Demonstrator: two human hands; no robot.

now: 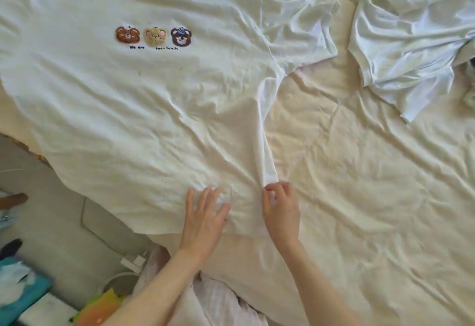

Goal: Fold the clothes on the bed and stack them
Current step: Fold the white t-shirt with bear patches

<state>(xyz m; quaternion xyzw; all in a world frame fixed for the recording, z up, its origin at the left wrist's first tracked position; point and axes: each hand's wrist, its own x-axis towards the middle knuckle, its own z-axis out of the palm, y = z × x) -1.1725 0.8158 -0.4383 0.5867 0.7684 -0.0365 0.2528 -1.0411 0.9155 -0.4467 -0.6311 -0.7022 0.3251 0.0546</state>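
- Head view: a white tee [144,89] lies face up, spread across the bed [372,197], its bear print near the chest
- Left hand [205,220] rests flat on the hem, fingers spread, pinning the cloth
- Right hand [281,210] pinches the hem's right corner, where the side edge is bunched
- A second shirt [401,43] lies crumpled, well apart at the upper right
- Step looks like smoothing before the first fold; next, pull that corner taut, then fold the side inward
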